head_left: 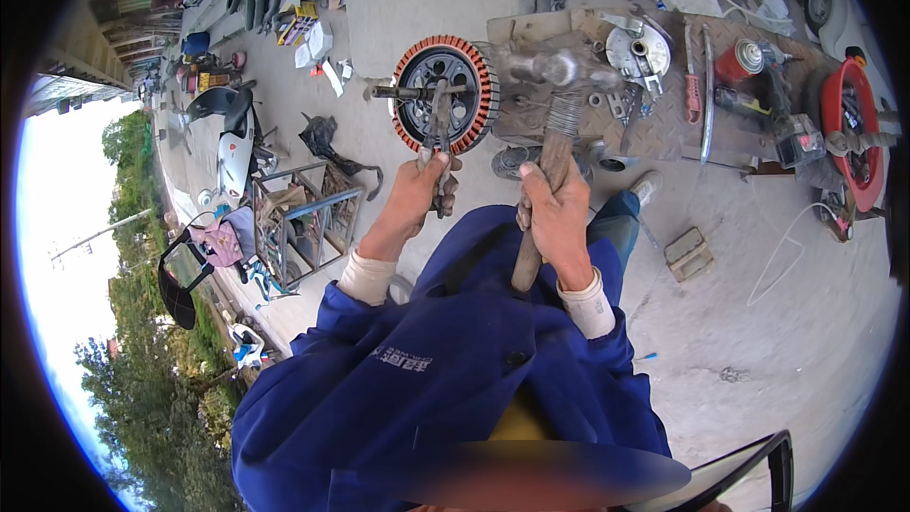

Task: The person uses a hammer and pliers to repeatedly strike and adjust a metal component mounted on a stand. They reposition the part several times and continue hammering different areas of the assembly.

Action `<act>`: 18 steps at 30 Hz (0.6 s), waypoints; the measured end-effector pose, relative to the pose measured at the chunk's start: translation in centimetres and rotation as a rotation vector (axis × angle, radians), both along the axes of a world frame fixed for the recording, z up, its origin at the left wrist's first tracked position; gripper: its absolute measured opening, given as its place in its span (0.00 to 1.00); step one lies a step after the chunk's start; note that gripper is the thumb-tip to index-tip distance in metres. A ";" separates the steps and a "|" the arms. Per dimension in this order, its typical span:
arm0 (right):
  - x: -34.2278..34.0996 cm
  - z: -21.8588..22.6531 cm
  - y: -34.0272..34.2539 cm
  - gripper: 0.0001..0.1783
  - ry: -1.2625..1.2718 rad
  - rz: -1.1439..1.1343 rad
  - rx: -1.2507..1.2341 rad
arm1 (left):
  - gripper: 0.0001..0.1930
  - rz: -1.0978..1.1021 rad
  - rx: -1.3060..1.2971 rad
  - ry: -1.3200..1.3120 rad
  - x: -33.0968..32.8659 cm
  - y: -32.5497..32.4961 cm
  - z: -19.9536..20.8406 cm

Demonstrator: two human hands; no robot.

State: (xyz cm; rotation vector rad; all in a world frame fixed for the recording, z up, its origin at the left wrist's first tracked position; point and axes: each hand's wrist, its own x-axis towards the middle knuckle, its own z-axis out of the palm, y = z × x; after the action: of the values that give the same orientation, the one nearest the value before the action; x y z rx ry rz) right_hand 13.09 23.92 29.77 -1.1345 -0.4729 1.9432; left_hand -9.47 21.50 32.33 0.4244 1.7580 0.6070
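My left hand (422, 190) is closed round the handles of a pair of worn metal pliers (439, 123). The pliers reach over the hub motor stator (402, 100), a round part with copper-coloured windings round its rim and a dark centre; their jaws are at its shaft (389, 92). In my right hand (556, 218) is a hammer, gripped by its wooden handle (561, 147), which has wire coiled round it near the head. The hammer head (545, 66) is smeared by motion, just right of the stator.
A worn bench (668, 137) carries a round metal brake plate (637, 49), a red-handled tool (693, 95), a spray can (739, 62) and a power drill (791, 128). A red basin (874, 185) of tools stands at right. A metal frame (303, 213) and scooters are at left; a block (689, 254) lies on the floor.
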 end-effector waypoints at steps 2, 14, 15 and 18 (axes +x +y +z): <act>0.4 0.7 0.6 0.10 -0.008 -0.155 0.020 | 0.19 0.004 -0.008 0.000 0.1 0.0 0.1; -0.8 0.8 0.1 0.08 0.061 0.004 0.031 | 0.20 -0.024 0.045 -0.031 -0.1 -0.7 -0.4; 0.0 1.1 0.5 0.07 0.036 -0.009 0.026 | 0.21 -0.060 0.044 -0.013 0.3 -0.6 -0.2; 0.9 1.2 1.6 0.06 0.001 0.020 -0.031 | 0.20 -0.064 0.059 -0.004 0.3 -0.1 -0.3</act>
State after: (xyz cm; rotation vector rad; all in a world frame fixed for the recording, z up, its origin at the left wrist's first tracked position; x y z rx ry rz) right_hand 13.97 25.49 30.98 -1.1529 -0.4565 1.9745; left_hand -9.17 21.41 32.04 0.5180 1.7199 0.6147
